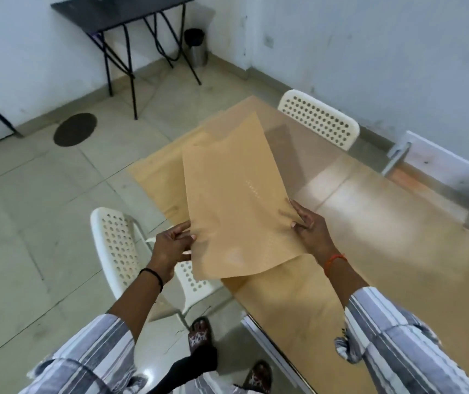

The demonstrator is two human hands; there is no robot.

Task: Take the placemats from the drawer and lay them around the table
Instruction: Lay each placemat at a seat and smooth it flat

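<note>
A tan placemat (233,200) is held in the air over the near-left part of the long table (383,223). My left hand (170,247) pinches its left edge and my right hand (310,226) grips its right edge, thumb on top. Other tan placemats lie flat on the table: one at the far left end (156,177), and one close to me (293,302) under the held mat's lower edge. No drawer is in view.
A white perforated chair (119,245) stands at the table's left side below my left hand; another white chair (318,120) sits at the far side. A white bench (443,172) is at the right wall. A black folding table (119,15) and a metal bin (196,46) stand in the far corner.
</note>
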